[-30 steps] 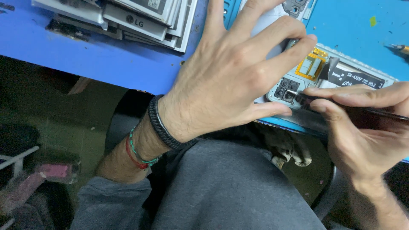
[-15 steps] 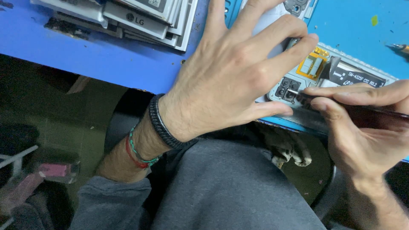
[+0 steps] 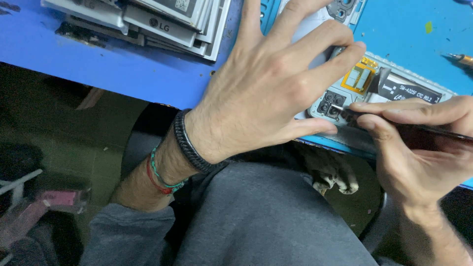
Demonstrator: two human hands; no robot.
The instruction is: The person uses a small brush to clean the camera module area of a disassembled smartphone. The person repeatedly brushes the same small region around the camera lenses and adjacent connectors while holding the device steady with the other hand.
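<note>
Two hands are on one opened phone lying at the near edge of the blue table. My left hand is spread flat, fingers splayed, pressing the phone down; it pins the phone and closes on nothing. My right hand is pinched shut on one thin dark tool, held like a pen, whose tip touches the camera cluster just ahead of the left thumb. I judge the step in hand to be working at that cluster, prying or loosening; the next move calls for a small, steady tip and firm hold-down. Beyond the left fingers lies one stack of grey flat parts; past the right hand, one screwdriver tip. Three bands circle my left wrist.
</note>
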